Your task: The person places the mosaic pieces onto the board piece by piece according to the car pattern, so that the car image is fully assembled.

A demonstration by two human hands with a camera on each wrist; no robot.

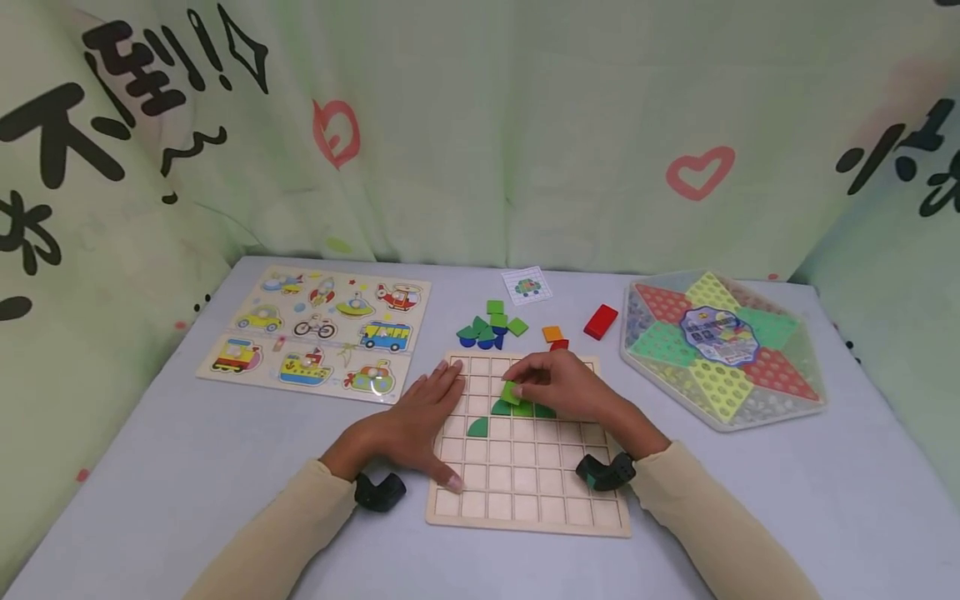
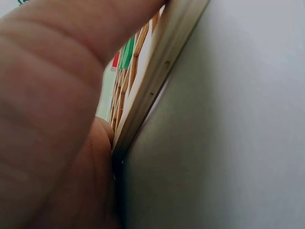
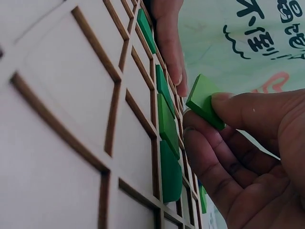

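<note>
A light-green square tile (image 1: pixel 511 392) is held just above the wooden grid board (image 1: pixel 525 479), pinched between the thumb and fingers of the right hand (image 1: pixel 562 385). Beneath it, another light-green square sits between two dark-green quarter-circles (image 1: pixel 501 407); a third quarter-circle (image 1: pixel 477 427) lies alone nearer the person. The left hand (image 1: pixel 420 417) spreads its straight fingers over the board's left side, thumb on the near part. Beyond the far edge, loose green and blue pieces (image 1: pixel 480 332) lie heaped near a small picture card (image 1: pixel 527 286) and some red rectangular pieces (image 1: pixel 601 322). Flanking all this on the tabletop (image 1: pixel 172 483) are a vehicle puzzle (image 1: pixel 315 333) (bus, bicycle, helicopter and more) and a hexagonal Chinese checkers board (image 1: pixel 720 346).
</note>
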